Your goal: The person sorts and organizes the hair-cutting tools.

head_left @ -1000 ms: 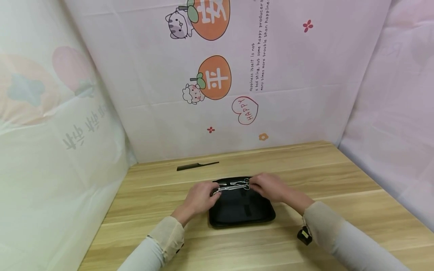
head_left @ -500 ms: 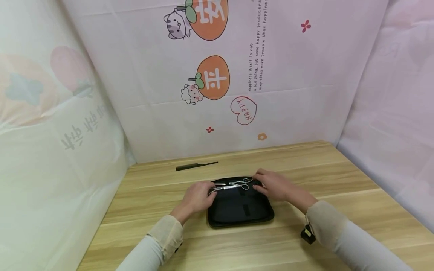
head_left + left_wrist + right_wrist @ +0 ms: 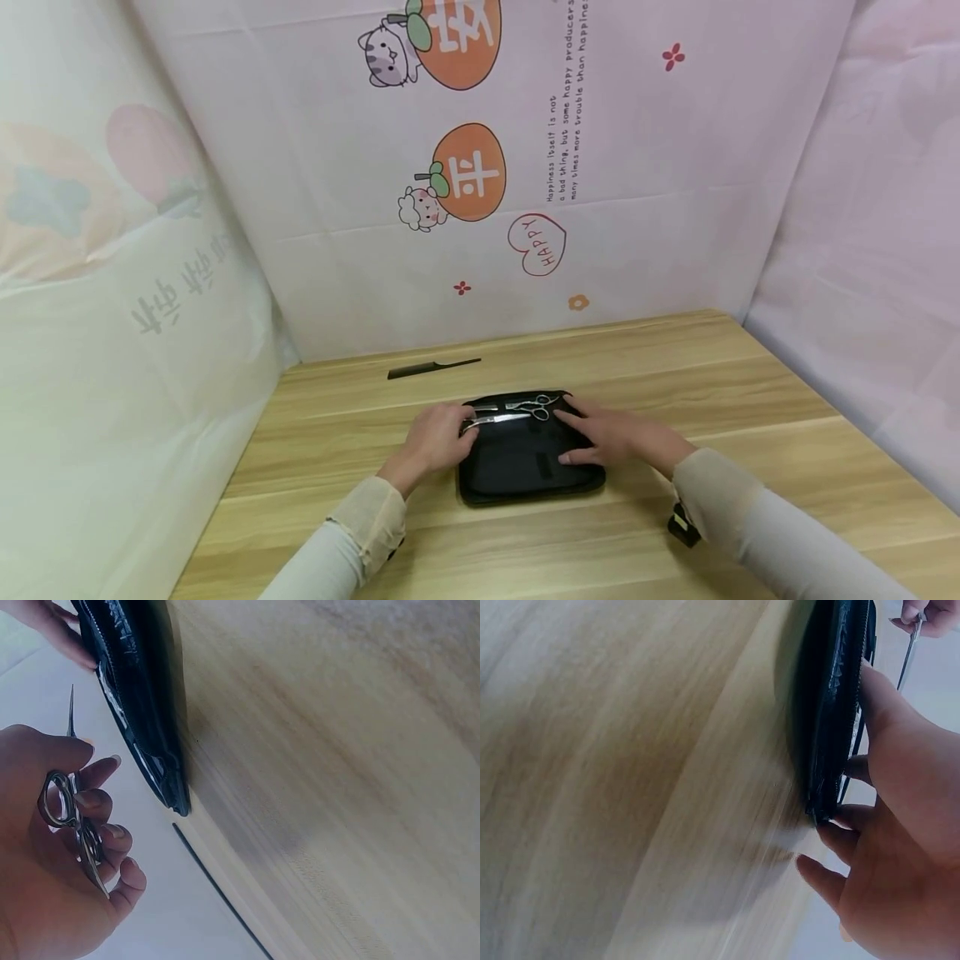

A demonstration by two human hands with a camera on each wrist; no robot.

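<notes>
My left hand [image 3: 437, 439] grips the finger rings of a pair of silver scissors [image 3: 73, 799], their thin blades pointing right over a black zippered case [image 3: 517, 467]. A second pair of scissors [image 3: 538, 409] lies in the case near its far edge, rings to the right. Spread along the right side of the case is my right hand [image 3: 611, 433], with nothing gripped. In the right wrist view its thumb and fingertips meet the edge of the case [image 3: 829, 727], and the held blades [image 3: 909, 656] show beyond.
A black tail comb [image 3: 431, 367] lies on the wooden table [image 3: 337, 467] behind the case, to the left. White printed cloth [image 3: 637, 250] hangs at the back and both sides.
My right hand has drawn away from the scissors to the right, and its fingers have spread over the right side of the case. The left hand keeps its grip, shifting slightly left.
</notes>
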